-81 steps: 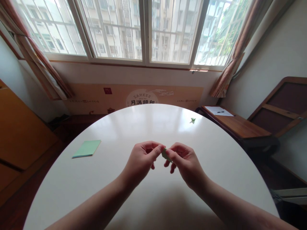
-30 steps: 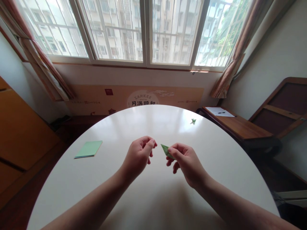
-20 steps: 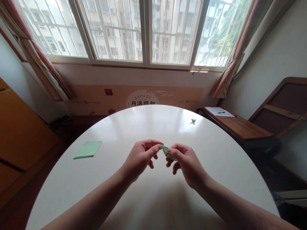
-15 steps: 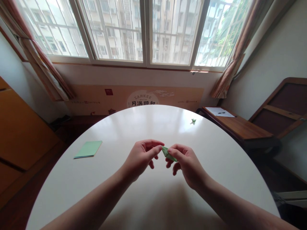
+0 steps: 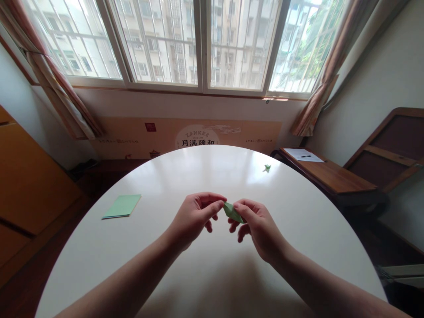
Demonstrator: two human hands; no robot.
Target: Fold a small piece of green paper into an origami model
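Note:
Between my hands, above the table, is a small folded piece of green origami paper point(image 5: 232, 212), diamond-shaped with pointed ends. My left hand point(image 5: 200, 216) pinches its upper-left tip between thumb and index finger. On its right edge, my right hand point(image 5: 255, 221) grips it with thumb and index finger, the other fingers curled beneath. Part of the paper is hidden behind the right fingers. A small finished-looking green paper figure point(image 5: 266, 168) with pointed ends lies toward the far right of the table. To the left lies a stack of square paper point(image 5: 122, 206), light green on top.
The round white table point(image 5: 159, 282) fills the foreground. Beyond its right edge stands a wooden bench or chair seat point(image 5: 341, 176) bearing a white sheet point(image 5: 303, 154) and a black pen point(image 5: 306, 156). A wooden cabinet point(image 5: 29, 181) is at left, and a printed board point(image 5: 126, 137) leans under the window.
My left hand let go of the paper about a second ago, then came back and pinched its tip again. The right thumb has shifted slightly right, showing more of the paper.

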